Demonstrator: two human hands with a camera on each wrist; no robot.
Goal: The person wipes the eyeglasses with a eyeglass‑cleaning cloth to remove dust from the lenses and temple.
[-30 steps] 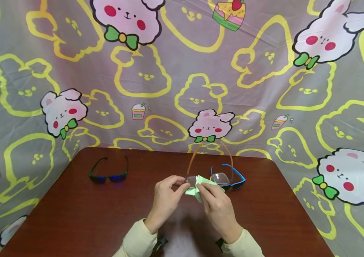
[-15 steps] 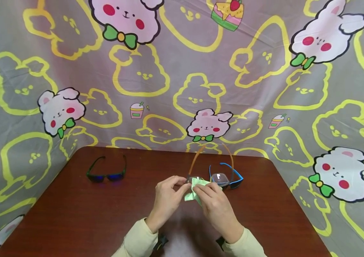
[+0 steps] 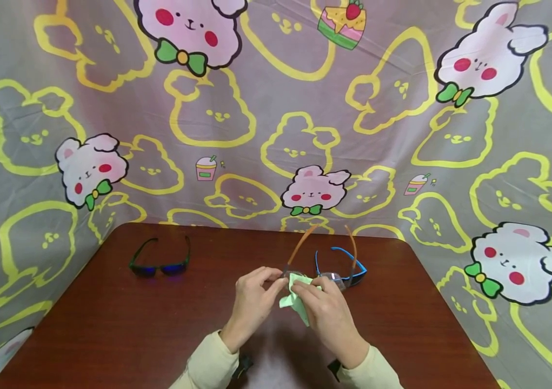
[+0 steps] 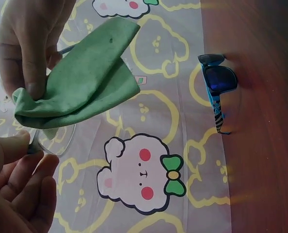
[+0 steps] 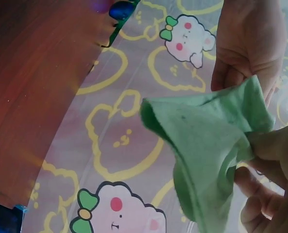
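Note:
A pair of clear-lens eyeglasses (image 3: 300, 244) with orange-brown temples is held up above the table, temples pointing away. My left hand (image 3: 254, 294) pinches the frame at its left end between thumb and fingers. A light green cloth (image 4: 85, 77) is folded over the left lens, and my right hand (image 3: 329, 310) pinches it there with thumb and fingers. In the right wrist view the cloth (image 5: 207, 141) hangs in loose folds and hides most of the eyeglasses. The right lens (image 3: 332, 278) shows beyond the right hand's fingers.
Blue-framed sunglasses (image 3: 362, 268) lie on the brown table (image 3: 198, 324) behind the held eyeglasses. Dark-framed sunglasses with blue lenses (image 3: 160, 269) lie at the back left. A cartoon-printed curtain (image 3: 237, 124) surrounds the table's back and sides.
My right hand has shifted slightly left and down with the cloth over the left lens. The eyeglasses have tilted, their temples swinging lower and to the right. My left hand keeps its grip.

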